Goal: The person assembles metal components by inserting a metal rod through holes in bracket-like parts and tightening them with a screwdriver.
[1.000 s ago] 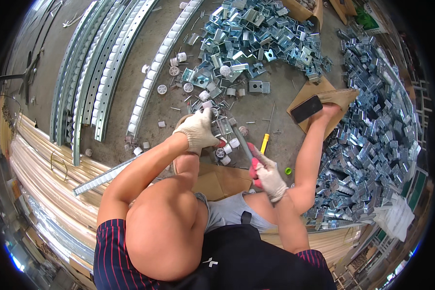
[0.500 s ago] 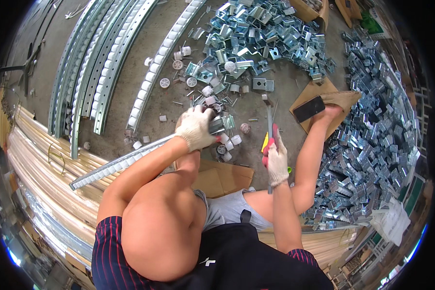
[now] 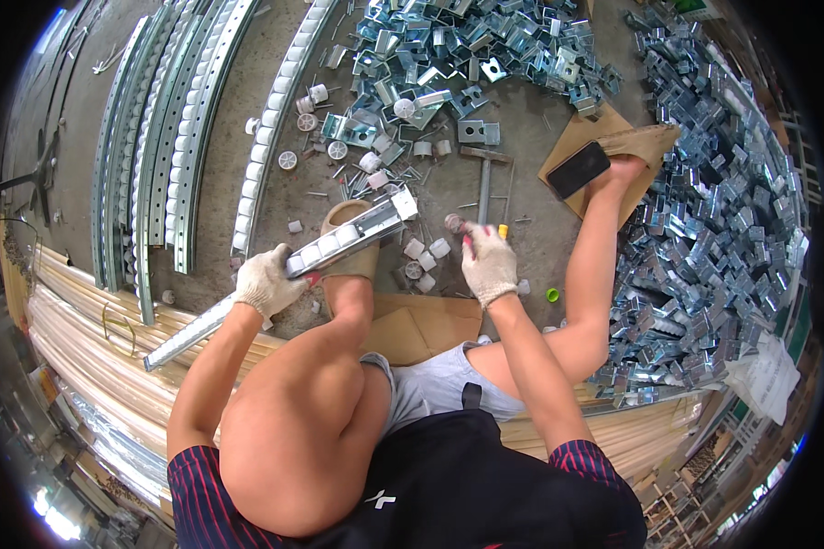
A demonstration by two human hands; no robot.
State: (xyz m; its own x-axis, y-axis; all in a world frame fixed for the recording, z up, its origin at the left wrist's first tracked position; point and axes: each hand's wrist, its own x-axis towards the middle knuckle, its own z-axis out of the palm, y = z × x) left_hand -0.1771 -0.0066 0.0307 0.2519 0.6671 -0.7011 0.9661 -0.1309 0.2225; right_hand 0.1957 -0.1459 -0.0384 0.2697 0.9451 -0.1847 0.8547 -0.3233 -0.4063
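In a white knit glove with red fingertips, my left hand (image 3: 270, 282) is closed round a metal rail fitted with white rollers (image 3: 343, 236). The rail slants across my left foot, its far end up to the right. My right hand (image 3: 488, 261), gloved the same way, is low over the floor, fingers partly curled and apart. Its fingertips are close to a small reddish-brown roller (image 3: 454, 222); whether they touch it I cannot tell. Just beyond lies a hammer (image 3: 485, 188), its head away from me and the handle's near end hidden by this hand.
Finished roller rails (image 3: 169, 137) lie at the far left. Loose white rollers (image 3: 371, 162) and pins are scattered ahead. Metal brackets are heaped at the back (image 3: 467, 55) and right (image 3: 696, 238). A phone (image 3: 579, 171) rests on cardboard (image 3: 645, 146) by my right foot.
My right hand has let go of the hammer and moved left towards the loose roller. My left hand has shifted back along the rail, and the rail's far end now shows.
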